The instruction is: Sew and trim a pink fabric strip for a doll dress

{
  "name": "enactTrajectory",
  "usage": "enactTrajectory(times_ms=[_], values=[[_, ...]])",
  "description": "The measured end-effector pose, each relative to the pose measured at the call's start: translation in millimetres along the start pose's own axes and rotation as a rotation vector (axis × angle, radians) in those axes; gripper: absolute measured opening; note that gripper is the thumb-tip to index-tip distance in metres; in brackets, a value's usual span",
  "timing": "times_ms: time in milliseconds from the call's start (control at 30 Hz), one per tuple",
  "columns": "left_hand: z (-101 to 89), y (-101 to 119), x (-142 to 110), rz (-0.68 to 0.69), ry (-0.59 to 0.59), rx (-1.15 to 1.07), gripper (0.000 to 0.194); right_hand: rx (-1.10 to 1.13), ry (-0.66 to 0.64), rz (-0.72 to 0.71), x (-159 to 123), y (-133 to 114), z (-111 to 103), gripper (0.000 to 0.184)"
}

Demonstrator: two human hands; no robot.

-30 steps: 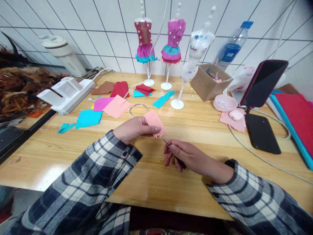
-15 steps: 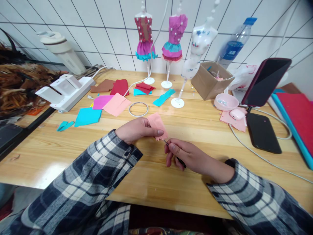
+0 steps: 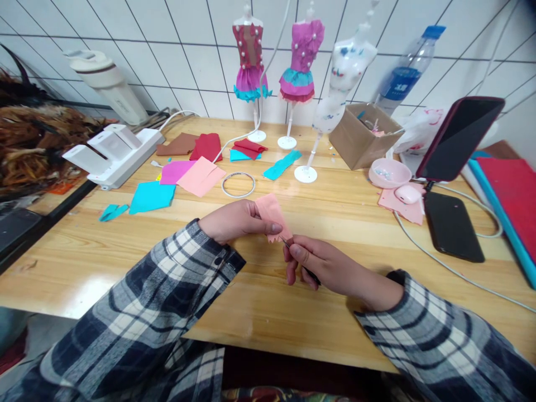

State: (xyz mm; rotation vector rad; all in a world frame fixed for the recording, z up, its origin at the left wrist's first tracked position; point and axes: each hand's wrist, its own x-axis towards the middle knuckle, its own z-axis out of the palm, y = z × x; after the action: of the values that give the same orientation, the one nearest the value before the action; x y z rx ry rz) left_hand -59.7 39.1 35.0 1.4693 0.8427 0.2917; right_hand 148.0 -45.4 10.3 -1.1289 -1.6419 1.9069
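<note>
My left hand [image 3: 240, 219] pinches a pink piece of crepe paper or thin cloth [image 3: 272, 209] between thumb and fingers. Its lower edge is cut into small zigzag points. In my right hand [image 3: 314, 259] is a pair of small scissors [image 3: 313, 276] with a dark handle, mostly hidden by the fingers. The metal tips touch the pink piece's lower right edge, just beside my left thumb. Beyond my hands lie a silver ring [image 3: 238, 185], a pink sheet [image 3: 201, 176] and a blue strip [image 3: 282, 164].
Two dressed mini mannequins [image 3: 248, 61] and a bare patterned one [image 3: 349, 70] stand at the back. A cardboard box [image 3: 354, 142], pink bowl [image 3: 390, 174], phone on a stand [image 3: 460, 139] and flat black phone [image 3: 454, 227] are on the right. A power strip [image 3: 125, 162] sits left.
The view has shifted slightly. Both hands stay nearly in place, and the scissor tips have moved a little along the pink piece's zigzag edge.
</note>
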Motion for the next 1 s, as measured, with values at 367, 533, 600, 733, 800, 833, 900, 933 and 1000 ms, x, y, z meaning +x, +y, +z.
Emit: enactTrajectory(times_ms=[367, 533, 600, 733, 800, 833, 900, 933, 1000], values=[[-2.0, -0.2, -0.2, 0.008, -0.015, 0.028, 0.016, 0.011, -0.018, 0.021, 1.0, -1.4, -0.7, 0.043], [-1.9, -0.8, 0.0, 0.02, -0.018, 0.025, 0.017, 0.024, -0.012, 0.022, 0.1, -2.6, 0.3, 0.043], [-1.7, -1.3, 0.0, 0.029, -0.018, 0.018, 0.017, 0.029, -0.008, 0.029, -0.1, -3.1, 0.6, 0.043], [-1.6, -2.1, 0.0, 0.035, -0.009, 0.025, 0.017, 0.023, -0.014, 0.036, 0.3, -3.2, 0.4, 0.042], [-1.8, -2.4, 0.0, 0.041, -0.008, 0.037, 0.018, 0.017, -0.017, 0.04, 0.5, -3.4, 0.1, 0.041], [-1.9, -2.5, 0.0, 0.043, -0.007, 0.041, 0.018, 0.013, -0.016, 0.04, 0.5, -3.6, 0.0, 0.04], [-1.8, -2.4, -0.2, 0.045, -0.001, 0.048, 0.018, 0.007, -0.011, 0.042, 0.2, -4.7, -0.1, 0.04], [-1.6, -2.3, -0.4, 0.042, 0.005, 0.05, 0.017, 0.005, -0.009, 0.042, 0.0, -5.3, 0.0, 0.04], [-1.2, -1.8, -0.6, 0.032, 0.015, 0.051, 0.017, -0.001, -0.005, 0.032, -0.4, -6.2, 0.2, 0.041]])
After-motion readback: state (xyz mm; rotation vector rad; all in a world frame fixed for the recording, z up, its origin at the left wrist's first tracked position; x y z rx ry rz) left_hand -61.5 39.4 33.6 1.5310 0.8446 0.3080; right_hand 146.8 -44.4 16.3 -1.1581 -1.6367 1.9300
